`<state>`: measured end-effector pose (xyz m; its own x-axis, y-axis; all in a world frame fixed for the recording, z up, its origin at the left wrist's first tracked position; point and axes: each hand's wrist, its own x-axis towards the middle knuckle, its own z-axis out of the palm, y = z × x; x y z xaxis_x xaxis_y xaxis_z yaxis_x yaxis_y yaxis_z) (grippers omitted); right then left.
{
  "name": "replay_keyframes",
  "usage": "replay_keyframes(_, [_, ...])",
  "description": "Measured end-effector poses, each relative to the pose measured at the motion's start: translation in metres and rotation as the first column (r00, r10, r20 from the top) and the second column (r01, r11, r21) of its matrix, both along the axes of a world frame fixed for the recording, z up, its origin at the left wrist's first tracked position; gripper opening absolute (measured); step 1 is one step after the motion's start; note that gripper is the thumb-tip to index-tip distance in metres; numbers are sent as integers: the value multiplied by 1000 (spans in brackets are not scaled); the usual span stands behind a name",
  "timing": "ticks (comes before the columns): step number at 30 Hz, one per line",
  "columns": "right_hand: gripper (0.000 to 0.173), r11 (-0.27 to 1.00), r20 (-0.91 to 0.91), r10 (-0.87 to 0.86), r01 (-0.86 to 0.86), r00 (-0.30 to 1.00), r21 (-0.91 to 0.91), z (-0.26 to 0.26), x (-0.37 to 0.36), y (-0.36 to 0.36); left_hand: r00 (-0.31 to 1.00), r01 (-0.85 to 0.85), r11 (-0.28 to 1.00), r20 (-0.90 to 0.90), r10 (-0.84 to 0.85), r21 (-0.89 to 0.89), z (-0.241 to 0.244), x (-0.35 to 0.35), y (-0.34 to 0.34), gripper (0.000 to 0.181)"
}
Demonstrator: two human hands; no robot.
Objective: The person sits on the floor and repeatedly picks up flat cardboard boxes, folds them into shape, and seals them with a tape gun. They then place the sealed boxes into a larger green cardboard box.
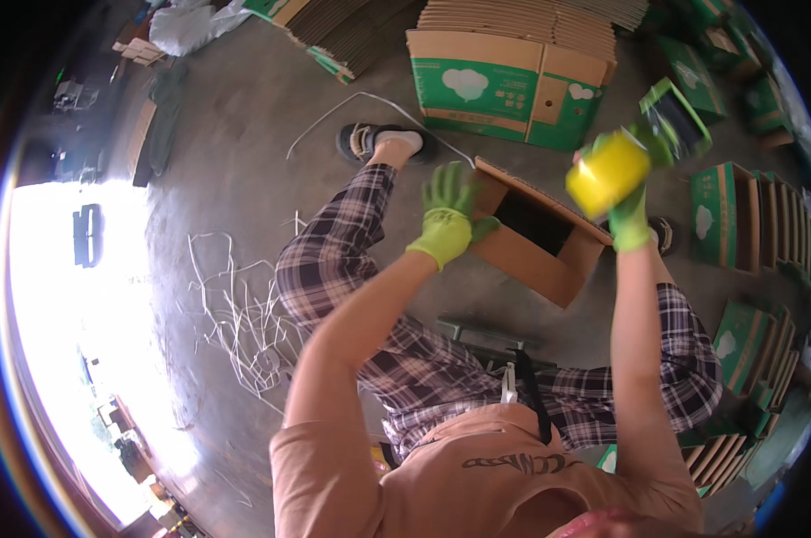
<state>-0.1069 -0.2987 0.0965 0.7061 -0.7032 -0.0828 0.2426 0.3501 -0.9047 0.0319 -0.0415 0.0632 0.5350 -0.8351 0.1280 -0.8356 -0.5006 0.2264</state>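
A cardboard box [536, 235] stands on the floor between my legs, with a dark opening in its middle. My left hand [451, 215], in a green glove, has its fingers spread at the box's left end and appears to touch or hover at its edge. My right hand [624, 202], gloved alike, is raised beyond the box's right end and grips a green and yellow handheld tool [610, 171], blurred, whose exact kind I cannot tell. The tool's front part hides most of the right hand's fingers.
A bundle of flattened green and brown cartons [509, 87] stands ahead of the box. More cartons [725, 215] line the right side. Tangled white strapping [244, 323] lies on the floor at left, and one loose strip [358, 94] curves past my left foot.
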Motion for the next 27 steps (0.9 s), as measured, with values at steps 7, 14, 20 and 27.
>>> replay_keyframes(7, [46,117,-296,-449,-273,843,-955,-78,-74,85,680,-75,989,-732,-41,-125,-8,9,6,109])
replay_keyframes(14, [56,685,-268,-101,-129,958,-717,0,-49,87,574,-146,988,-818,38,-56,-8,16,2,79])
replay_keyframes(20, [43,12,-466,-35,-466,884,-885,19,-66,84,603,-244,951,-798,-3,-188,-15,9,10,64])
replay_keyframes(27, [47,15,-315,-41,-315,948,-949,-11,-91,73,-383,-746,655,-883,-272,122,27,-31,3,43])
